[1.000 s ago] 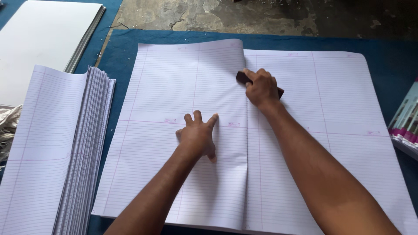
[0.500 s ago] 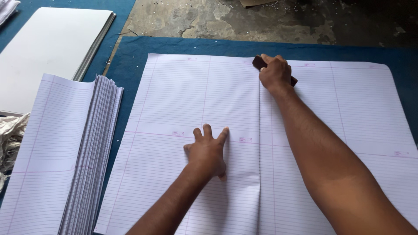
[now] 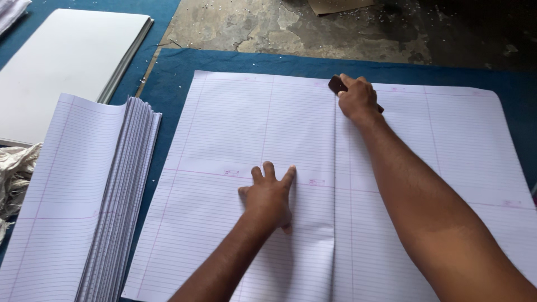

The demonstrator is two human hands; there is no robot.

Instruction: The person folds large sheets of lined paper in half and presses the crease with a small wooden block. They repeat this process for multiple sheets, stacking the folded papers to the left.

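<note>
Pressing flat on the large white ruled paper sheet (image 3: 235, 140), the left hand (image 3: 269, 197) lies palm down, fingers spread, gripping nothing, just left of the fold line. The right hand (image 3: 358, 99) is clenched around a small dark brown wooden creasing block (image 3: 337, 84), sitting at the far end of the crease near the sheet's top edge. The sheet lies on a blue cloth mat (image 3: 173, 72).

Risks, as judged: the near end of the crease looks slightly puffed, so uneven pressure could leave a wrinkle or a crooked fold. If the left palm lightens, the sheet may skid on the cloth. The block's edge could scuff or tear the paper at the rim. The stack of folded ruled sheets (image 3: 84, 196) sits just beside, apart.
</note>
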